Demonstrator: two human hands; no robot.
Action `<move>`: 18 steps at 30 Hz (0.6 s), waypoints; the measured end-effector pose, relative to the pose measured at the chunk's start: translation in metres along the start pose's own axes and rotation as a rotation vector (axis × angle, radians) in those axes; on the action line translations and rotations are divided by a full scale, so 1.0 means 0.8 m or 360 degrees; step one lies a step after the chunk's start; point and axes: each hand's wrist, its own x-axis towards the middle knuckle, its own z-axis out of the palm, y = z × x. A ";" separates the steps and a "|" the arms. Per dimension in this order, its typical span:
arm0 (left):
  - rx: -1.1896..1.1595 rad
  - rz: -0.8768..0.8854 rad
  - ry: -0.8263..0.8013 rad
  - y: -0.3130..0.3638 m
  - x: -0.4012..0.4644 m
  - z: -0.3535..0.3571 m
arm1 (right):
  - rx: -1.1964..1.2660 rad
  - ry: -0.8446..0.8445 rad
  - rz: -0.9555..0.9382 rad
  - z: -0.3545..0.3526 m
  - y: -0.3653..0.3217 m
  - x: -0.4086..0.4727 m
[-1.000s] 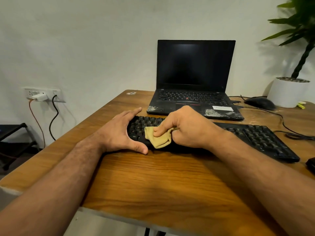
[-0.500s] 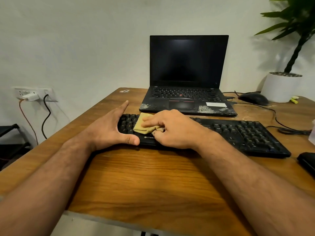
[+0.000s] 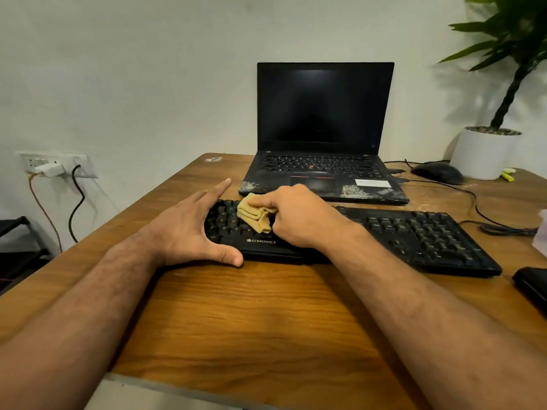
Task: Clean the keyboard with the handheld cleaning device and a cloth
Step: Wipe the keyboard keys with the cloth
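A black keyboard (image 3: 414,235) lies across the wooden desk (image 3: 251,318) in front of me. My right hand (image 3: 299,217) grips a folded tan cloth (image 3: 254,214) and presses it onto the keys at the keyboard's left part. My left hand (image 3: 192,229) braces the keyboard's left end, fingers straight along the far side and thumb against the front edge. No handheld cleaning device can be made out.
An open black laptop (image 3: 322,134) stands just behind the keyboard. A black mouse (image 3: 438,172) with its cable and a potted plant (image 3: 485,152) sit at the back right. A dark object (image 3: 532,285) lies at the right edge. A wall socket (image 3: 56,165) is on the left.
My right hand has slid the cloth over the left keys, from the front edge to the back rows. My left hand has kept hold of the keyboard's end.
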 end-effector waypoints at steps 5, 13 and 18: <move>0.0032 0.0064 -0.0018 -0.006 0.004 0.001 | 0.0304 -0.0103 -0.0228 0.004 -0.014 -0.018; 0.0001 0.0026 -0.0042 -0.002 0.001 -0.001 | 0.0270 0.0004 -0.0176 -0.023 0.001 -0.031; 0.0013 0.0058 -0.0038 -0.004 0.003 0.000 | 0.0190 -0.0195 -0.0290 -0.011 -0.003 -0.041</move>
